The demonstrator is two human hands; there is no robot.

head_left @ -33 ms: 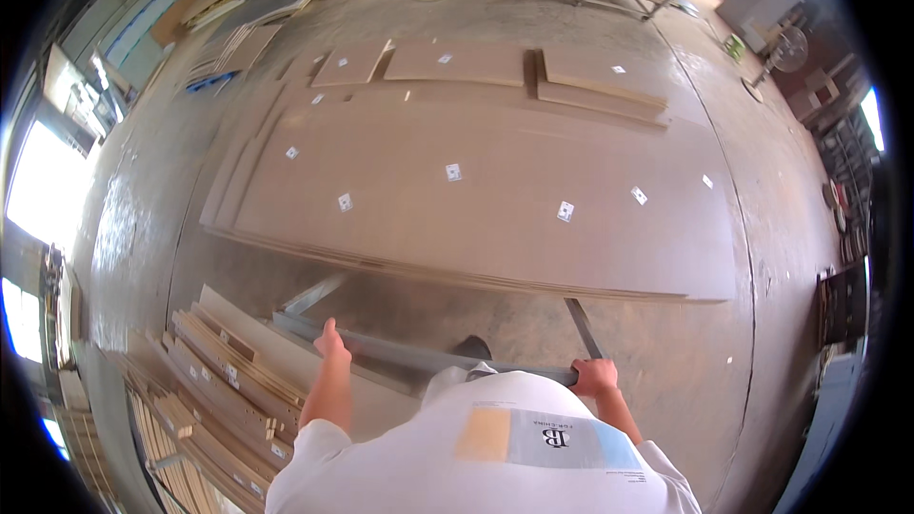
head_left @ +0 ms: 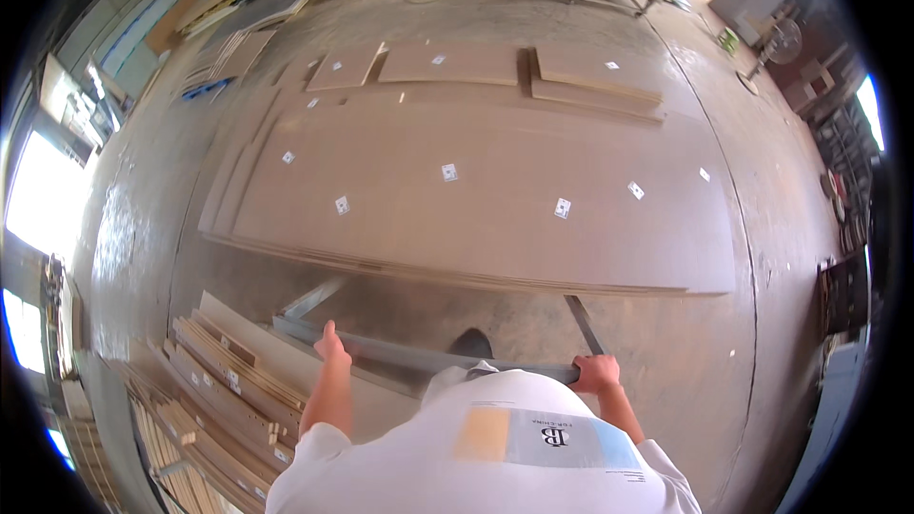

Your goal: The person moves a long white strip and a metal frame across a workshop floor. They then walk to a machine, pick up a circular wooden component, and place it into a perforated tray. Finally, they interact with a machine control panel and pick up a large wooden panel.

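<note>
I list: board stack (head_left: 495, 233) ahead, planks (head_left: 221, 398) left; right hand (head_left: 596, 374) gripping metal bar (head_left: 409, 354); left hand (head_left: 331, 345), fingers: cannot tell; shoe (head_left: 471, 342) partly hidden

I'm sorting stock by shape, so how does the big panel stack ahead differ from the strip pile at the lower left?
The panel stack shows broad, flat sheets; the strip pile shows long, narrow pieces. The panel stack lies ahead, beyond the grey metal bar, while the strip pile lies to the person's left. Both are mainly brown and carry white labels.
</note>
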